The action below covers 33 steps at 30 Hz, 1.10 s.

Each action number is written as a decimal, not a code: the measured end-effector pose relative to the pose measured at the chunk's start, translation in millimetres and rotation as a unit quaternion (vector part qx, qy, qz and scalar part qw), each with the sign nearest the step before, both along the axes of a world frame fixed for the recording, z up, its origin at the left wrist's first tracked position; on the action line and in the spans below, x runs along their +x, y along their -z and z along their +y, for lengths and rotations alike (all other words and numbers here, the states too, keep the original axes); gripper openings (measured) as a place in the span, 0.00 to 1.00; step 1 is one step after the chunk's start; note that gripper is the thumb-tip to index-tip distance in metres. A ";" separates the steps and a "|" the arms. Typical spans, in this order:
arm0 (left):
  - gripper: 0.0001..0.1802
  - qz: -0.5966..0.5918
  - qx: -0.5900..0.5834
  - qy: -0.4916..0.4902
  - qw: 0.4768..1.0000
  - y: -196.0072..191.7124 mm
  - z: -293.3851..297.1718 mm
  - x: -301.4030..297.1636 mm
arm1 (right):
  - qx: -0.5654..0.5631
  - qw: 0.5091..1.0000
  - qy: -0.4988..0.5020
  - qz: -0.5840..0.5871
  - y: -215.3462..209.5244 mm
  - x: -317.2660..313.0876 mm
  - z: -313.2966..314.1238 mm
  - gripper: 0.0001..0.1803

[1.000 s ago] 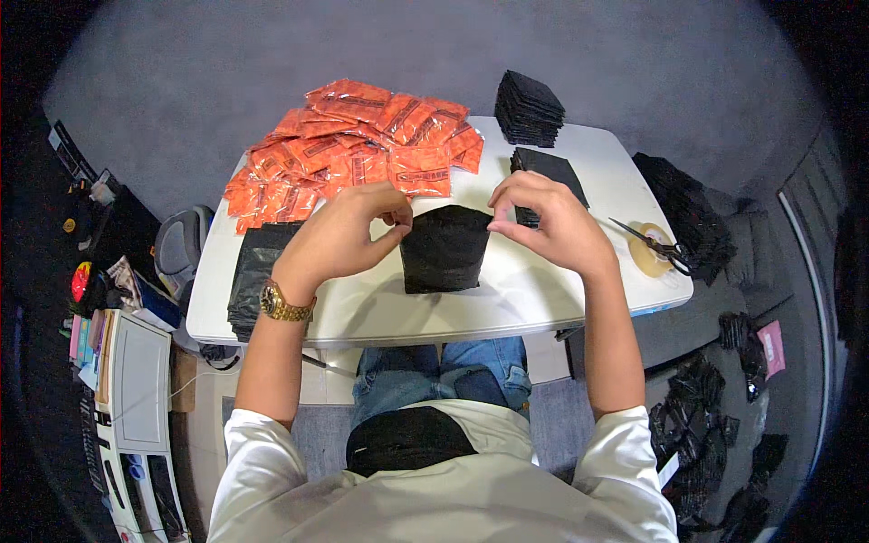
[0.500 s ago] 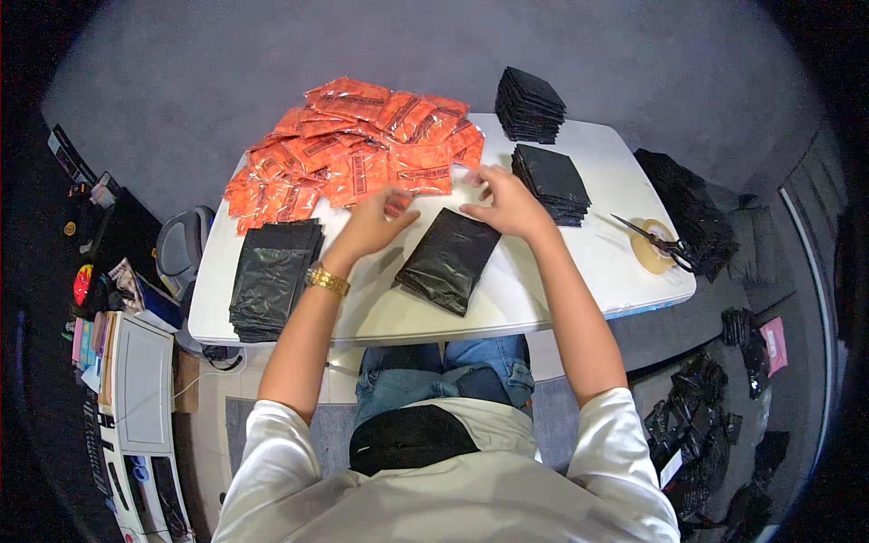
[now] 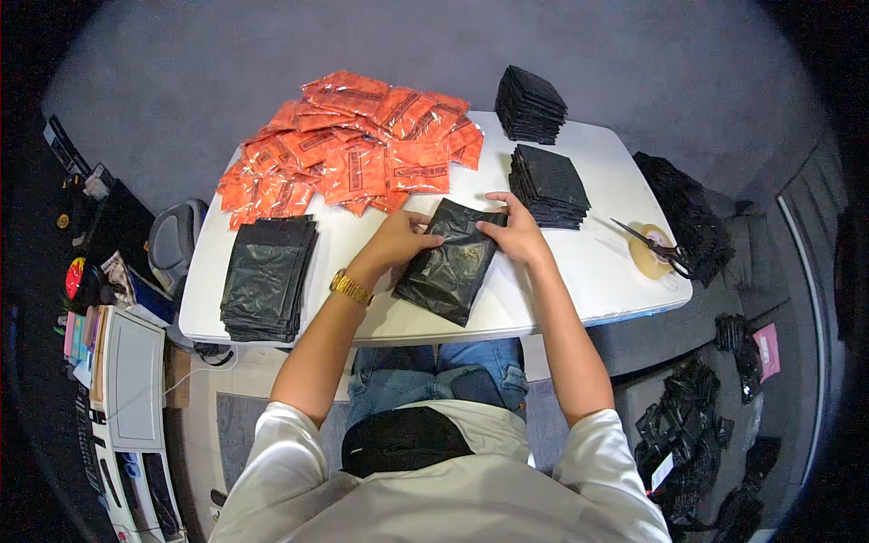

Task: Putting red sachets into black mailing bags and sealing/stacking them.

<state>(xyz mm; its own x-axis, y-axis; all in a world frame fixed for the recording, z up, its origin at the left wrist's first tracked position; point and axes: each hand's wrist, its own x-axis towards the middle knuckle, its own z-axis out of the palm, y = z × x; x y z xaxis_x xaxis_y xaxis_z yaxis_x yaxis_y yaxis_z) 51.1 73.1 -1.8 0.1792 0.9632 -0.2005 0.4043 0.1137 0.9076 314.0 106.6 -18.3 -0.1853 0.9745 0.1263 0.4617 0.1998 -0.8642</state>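
A folded black plastic bag packet (image 3: 445,273) lies at a slant near the front edge of the white table (image 3: 602,271). My left hand (image 3: 403,241) grips its upper left side, thumb on top and the other fingers curled at the edge. Its upper right corner is held by my right hand (image 3: 514,232), the thumb pressed on the face. How far the fingertips reach under the packet is hidden. Beyond my left hand rises a heap of orange packets in clear wrap (image 3: 353,172). A stack of flat black bags (image 3: 264,282) sits left of my left forearm.
Two more black stacks, a nearer one (image 3: 549,185) and a farther one (image 3: 530,104), stand at the table's right. Black-handled scissors (image 3: 672,252) lie over a roll of clear tape (image 3: 650,262) by the right edge. Black bags (image 3: 683,217) pile up beyond it.
Both hands have come down and closed on the sides of the black packet, over which they were hovering apart. The packet has shifted slightly.
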 end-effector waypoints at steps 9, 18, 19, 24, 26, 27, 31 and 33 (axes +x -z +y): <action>0.07 -0.143 0.250 -0.034 0.957 -54.8 -50.1 -21.4 | 0.107 0.969 -0.130 0.182 -106.3 -21.0 -50.8 0.30; 0.05 -0.139 0.393 -0.020 0.909 -98.1 -58.6 -25.7 | 0.218 0.945 -0.133 0.204 -122.4 -28.8 -70.9 0.28; 0.05 -0.140 0.394 -0.020 0.908 -101.0 -60.3 -24.2 | 0.211 0.944 -0.128 0.220 -122.0 -29.4 -72.7 0.28; 0.05 -0.070 0.414 0.019 0.907 -106.5 -67.5 -16.1 | 0.198 0.943 -0.128 0.234 -120.3 -28.8 -70.1 0.27; 0.05 -0.027 0.413 0.043 0.910 -111.5 -71.7 -15.0 | 0.204 0.940 -0.133 0.239 -123.3 -29.9 -73.0 0.27; 0.05 -0.023 0.413 0.042 0.910 -109.6 -70.0 -16.5 | 0.204 0.939 -0.135 0.242 -124.2 -31.7 -73.9 0.27; 0.06 -0.073 0.390 0.015 0.918 -106.7 -67.6 -18.2 | 0.204 0.936 -0.145 0.247 -126.0 -36.1 -77.5 0.27; 0.07 -0.079 0.403 0.007 0.912 -106.4 -66.6 -21.5 | 0.207 0.936 -0.151 0.241 -125.9 -36.9 -77.5 0.26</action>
